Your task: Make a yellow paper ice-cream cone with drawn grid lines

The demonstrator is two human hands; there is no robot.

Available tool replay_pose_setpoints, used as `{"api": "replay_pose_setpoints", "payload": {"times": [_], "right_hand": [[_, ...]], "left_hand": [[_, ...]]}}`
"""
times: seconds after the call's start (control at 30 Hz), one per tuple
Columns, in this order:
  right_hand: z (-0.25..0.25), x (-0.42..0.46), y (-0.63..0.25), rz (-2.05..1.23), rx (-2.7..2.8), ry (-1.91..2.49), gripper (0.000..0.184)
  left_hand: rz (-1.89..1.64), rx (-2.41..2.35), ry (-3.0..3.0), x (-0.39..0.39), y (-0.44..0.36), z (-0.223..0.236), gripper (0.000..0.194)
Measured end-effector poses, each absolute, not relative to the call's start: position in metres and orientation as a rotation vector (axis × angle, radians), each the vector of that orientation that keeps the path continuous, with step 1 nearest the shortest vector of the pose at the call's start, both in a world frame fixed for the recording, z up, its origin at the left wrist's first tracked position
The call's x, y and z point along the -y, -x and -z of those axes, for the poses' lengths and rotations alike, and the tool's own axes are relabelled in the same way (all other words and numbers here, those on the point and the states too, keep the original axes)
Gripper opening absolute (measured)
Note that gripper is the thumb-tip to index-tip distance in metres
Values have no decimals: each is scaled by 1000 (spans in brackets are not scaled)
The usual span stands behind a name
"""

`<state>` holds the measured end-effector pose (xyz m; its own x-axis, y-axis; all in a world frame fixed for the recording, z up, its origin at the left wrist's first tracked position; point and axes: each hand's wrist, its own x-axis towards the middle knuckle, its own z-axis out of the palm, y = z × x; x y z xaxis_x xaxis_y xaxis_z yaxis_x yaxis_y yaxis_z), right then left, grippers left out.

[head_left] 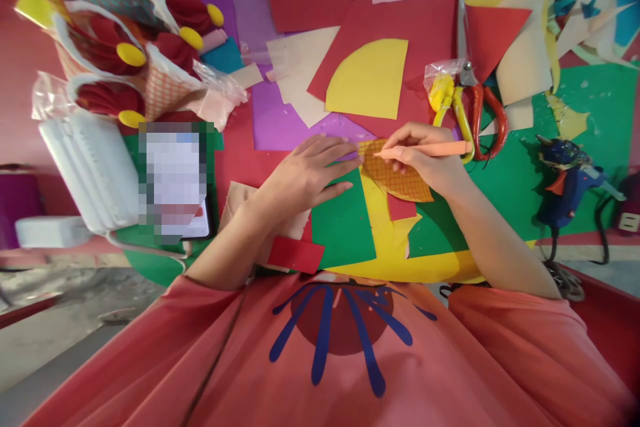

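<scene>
The right hand (pixel 423 157) is curled in a writing grip, thumb and fingers pinched around a pale orange pen (pixel 440 148), whose tip points left at the upper part of a checked orange piece (pixel 400 179); whether the tip touches it cannot be told. The left hand (pixel 313 170) lies palm down with its fingers loosely spread, gripping nothing, its fingertips at or just beside the left edge of that piece. The checked piece lies in front of the person, between the two hands, partly over a yellow sheet (pixel 374 205) and a small red scrap (pixel 401 208), with a green sheet (pixel 345 217) alongside. It looks thin and very light, probably paper or stiff cloth, so it should bend easily and slide on the smooth sheets unless pressed down. Flat fingertips near its left edge would steady it best; to lift it, pinching the curved lower rim seems kinder than tugging a corner, which could crease. The pen looks light, rigid and smooth, best held low on the barrel near the tip. Scissors (pixel 466 73) lie just beyond the right hand, near its knuckles.
</scene>
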<state>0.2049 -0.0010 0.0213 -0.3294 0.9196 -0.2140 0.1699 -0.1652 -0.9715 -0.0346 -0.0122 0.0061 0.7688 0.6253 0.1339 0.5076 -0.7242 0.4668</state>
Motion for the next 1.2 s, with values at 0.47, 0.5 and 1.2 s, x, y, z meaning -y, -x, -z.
{"api": "replay_pose_setpoints", "payload": {"times": [0.47, 0.5, 1.2], "right_hand": [[-20, 11, -200, -1398, 1520, 1234, 17], [-19, 10, -200, -1388, 1548, 1239, 16], [-16, 6, -198, -1327, 1702, 1300, 15]], "left_hand": [[-385, -799, -2556, 16, 32, -6, 38], [-384, -803, -2561, 15, 31, -7, 39], [-396, -891, -2520, 16, 31, -10, 36]]}}
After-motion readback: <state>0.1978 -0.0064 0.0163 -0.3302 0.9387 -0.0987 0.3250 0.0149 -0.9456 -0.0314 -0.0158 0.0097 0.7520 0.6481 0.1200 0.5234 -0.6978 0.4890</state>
